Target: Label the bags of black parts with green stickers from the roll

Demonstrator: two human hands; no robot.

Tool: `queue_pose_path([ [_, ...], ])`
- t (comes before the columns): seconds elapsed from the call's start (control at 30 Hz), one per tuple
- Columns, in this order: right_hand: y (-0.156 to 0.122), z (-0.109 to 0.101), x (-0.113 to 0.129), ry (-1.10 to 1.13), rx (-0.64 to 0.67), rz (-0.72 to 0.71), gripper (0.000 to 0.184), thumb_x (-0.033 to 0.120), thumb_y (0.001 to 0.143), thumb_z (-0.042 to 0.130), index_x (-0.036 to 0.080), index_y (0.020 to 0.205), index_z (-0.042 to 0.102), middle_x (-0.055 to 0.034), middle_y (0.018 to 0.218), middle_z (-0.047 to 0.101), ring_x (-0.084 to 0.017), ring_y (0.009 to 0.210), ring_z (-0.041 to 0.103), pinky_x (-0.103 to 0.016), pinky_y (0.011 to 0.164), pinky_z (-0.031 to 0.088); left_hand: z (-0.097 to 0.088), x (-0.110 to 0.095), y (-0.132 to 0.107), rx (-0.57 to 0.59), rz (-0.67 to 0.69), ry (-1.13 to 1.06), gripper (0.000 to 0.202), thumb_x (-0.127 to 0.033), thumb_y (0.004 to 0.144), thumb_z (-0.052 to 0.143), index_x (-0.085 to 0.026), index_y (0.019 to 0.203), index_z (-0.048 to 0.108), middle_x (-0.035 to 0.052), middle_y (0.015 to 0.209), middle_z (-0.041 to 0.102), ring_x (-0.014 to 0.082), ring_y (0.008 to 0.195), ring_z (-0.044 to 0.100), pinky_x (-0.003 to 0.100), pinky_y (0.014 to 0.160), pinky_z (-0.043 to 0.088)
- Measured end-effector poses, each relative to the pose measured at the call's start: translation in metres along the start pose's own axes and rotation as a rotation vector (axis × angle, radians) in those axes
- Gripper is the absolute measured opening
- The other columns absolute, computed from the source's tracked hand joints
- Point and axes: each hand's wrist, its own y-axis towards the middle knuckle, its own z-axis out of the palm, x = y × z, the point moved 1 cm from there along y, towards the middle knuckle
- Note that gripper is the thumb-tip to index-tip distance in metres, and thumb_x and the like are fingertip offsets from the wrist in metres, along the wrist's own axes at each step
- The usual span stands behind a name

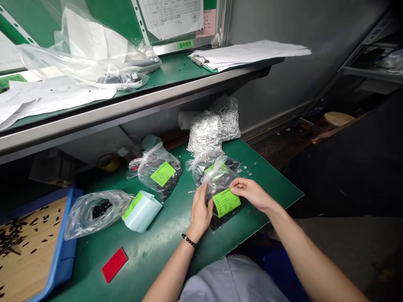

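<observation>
Clear plastic bag of small black parts sits on the green mat near its right edge, right between the person's hands. Its long axis runs roughly away from the person, with gathered plastic at the far end and the black parts showing at the near end. A lime-green printed label lies across it, skewed a bit so its right end sits higher.

Going left to right, there's a blue tray with a wooden floor and loose black bits scattered over it. Next comes a loose bag of black parts, then a pale blue curl of film with a green strip on it, and a red pad lying nearer the person. Behind those sits a second labelled bag.

Left hand, with a bead bracelet on the wrist, stands upright against the bag's left side, fingers closed together and pointing away from the person. Right hand comes in from the right, fingers straight and close together, tips on the label's top edge. Can't tell if either hand is actually gripping. Bags of white parts sit just beyond.
</observation>
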Motion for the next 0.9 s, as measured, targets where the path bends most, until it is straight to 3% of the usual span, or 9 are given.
queue_pose_path([
  [0.3, 0.006, -0.008, -0.014, -0.088, -0.026, 0.011, 0.033, 0.048, 0.075, 0.07, 0.018, 0.088, 0.065, -0.001, 0.081, 0.061, -0.017, 0.079, 0.057, -0.031, 0.073, 0.044, 0.0, 0.003, 0.005, 0.001, -0.026, 0.003, 0.065, -0.02, 0.091, 0.047, -0.021, 0.153, 0.027, 0.0119, 0.157, 0.036, 0.0257, 0.146, 0.033, 0.049, 0.12, 0.034],
  [0.57, 0.011, -0.008, -0.023, -0.319, -0.166, -0.078, 0.034, 0.046, 0.074, 0.07, 0.02, 0.095, 0.064, 0.0, 0.08, 0.056, -0.016, 0.074, 0.054, -0.031, 0.068, 0.044, -0.008, -0.006, 0.005, 0.033, -0.078, -0.027, 0.055, -0.04, 0.1, 0.036, -0.02, 0.152, 0.031, 0.0121, 0.157, 0.037, 0.0249, 0.148, 0.032, 0.048, 0.122, 0.028],
  [0.73, 0.009, 0.002, -0.024, -0.482, -0.297, -0.078, 0.031, 0.045, 0.076, 0.067, 0.023, 0.097, 0.061, -0.0039, 0.088, 0.064, -0.021, 0.082, 0.06, -0.034, 0.073, 0.047, 0.002, -0.002, 0.004, -0.057, -0.05, 0.047, 0.075, -0.046, 0.089, 0.06, -0.02, 0.152, 0.028, 0.0144, 0.155, 0.039, 0.0296, 0.145, 0.034, 0.051, 0.119, 0.033],
  [0.9, 0.004, 0.012, -0.024, -0.565, -0.332, -0.151, 0.029, 0.045, 0.082, 0.061, 0.024, 0.102, 0.059, -0.0069, 0.098, 0.068, -0.023, 0.086, 0.062, -0.037, 0.078, 0.049, 0.007, 0.002, 0.004, -0.106, 0.004, 0.08, 0.075, -0.038, 0.087, 0.064, -0.021, 0.151, 0.027, 0.0142, 0.152, 0.041, 0.0292, 0.142, 0.038, 0.051, 0.118, 0.035],
])
